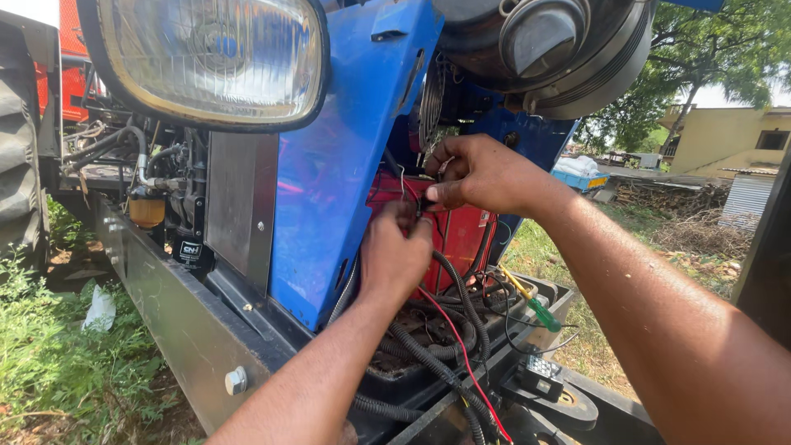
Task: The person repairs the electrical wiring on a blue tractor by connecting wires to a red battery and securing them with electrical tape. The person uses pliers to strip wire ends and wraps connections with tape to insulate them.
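Heads up: nearest you, that small black LED light unit (540, 375) sits loose on the tractor's front tray edge, right by the green-and-yellow-handled screwdriver (527, 302), so a tugged cable could probably drag either off. Further in, your left hand (394, 257) and right hand (478, 173) are close together, both pinched on the thin black wiring (422, 203) against the red battery (460, 235). A slip there risks shorting something, I'd guess.

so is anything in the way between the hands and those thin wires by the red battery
Nothing visible does. The left hand and the right hand already pinch the thin wires in front of the red battery. The black corrugated hoses lie lower.
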